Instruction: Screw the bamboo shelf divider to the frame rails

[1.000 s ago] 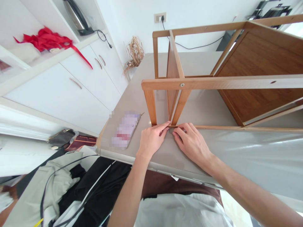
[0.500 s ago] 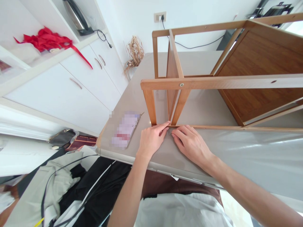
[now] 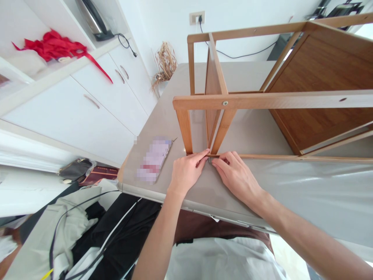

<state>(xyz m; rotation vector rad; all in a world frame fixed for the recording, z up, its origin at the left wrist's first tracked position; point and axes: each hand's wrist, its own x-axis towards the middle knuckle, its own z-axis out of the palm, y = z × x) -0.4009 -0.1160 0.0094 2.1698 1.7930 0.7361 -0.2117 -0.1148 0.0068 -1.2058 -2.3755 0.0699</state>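
A wooden shelf frame (image 3: 201, 102) lies on its side on the grey tabletop, with slats and panels between its long rails. My left hand (image 3: 186, 171) is closed at the near lower rail, its fingertips on the wood by the foot of a slat. Just right of it, my right hand (image 3: 236, 173) pinches a small bent metal piece (image 3: 210, 159) against that rail; the fingers hide most of it. A round metal bolt head (image 3: 225, 103) shows in the upper rail. The far end of the frame runs out of view at the right.
A phone (image 3: 154, 159) lies left of my hands on the table (image 3: 171, 116). White cabinets (image 3: 87, 105) stand at the left, with red ribbon (image 3: 55, 46) and a kettle (image 3: 93, 19) above. Clothes and cables (image 3: 107, 229) are heaped below the table's left edge. A cord (image 3: 241, 57) hangs behind.
My right hand's fingers have curled and lifted slightly, and the thumb and forefinger now pinch the metal piece more visibly. My left hand and the frame stay put; the view has shifted slightly.
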